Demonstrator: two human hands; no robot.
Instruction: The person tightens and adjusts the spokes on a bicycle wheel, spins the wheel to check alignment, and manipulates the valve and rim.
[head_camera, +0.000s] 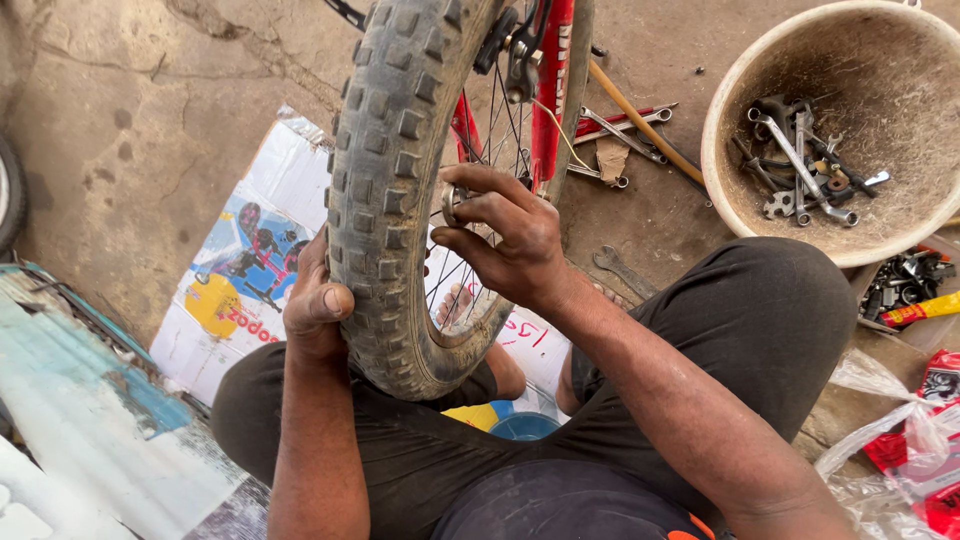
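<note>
You are looking down at a bicycle wheel (410, 190) standing upright between your knees, its lower edge resting just in front of your lap. Its tyre (385, 160) is wide and knobbly, grey with dust, with square tread blocks in rows across the crown and along the shoulders; the blocks look worn and the sidewall near the bottom is scuffed pale. Thin metal spokes (500, 130) cross behind it, and the red fork (552, 80) of the bike runs down beside the rim, with a black brake arm (515, 50) near the top.

Your left hand (315, 300) clasps the tyre from the left side, thumb pressed flat onto the tread and the rest of the fingers hidden behind the rubber. Your right hand (505, 235) reaches in from the right, fingers curled and pinching something small and metallic at the rim among the spokes; what exactly it holds is too small to tell.

Under the wheel lies a flattened printed cardboard box (250, 260) on the concrete floor (130, 120). To the right stands a big beige plastic basin (800, 60) with spanners (800, 160) lying in its dusty bottom. More spanners (625, 125) lie on the floor behind the fork, and one spanner (622, 270) lies just beside your right knee. A clear plastic bag (900, 440) with red packaging sits at the far right.
</note>
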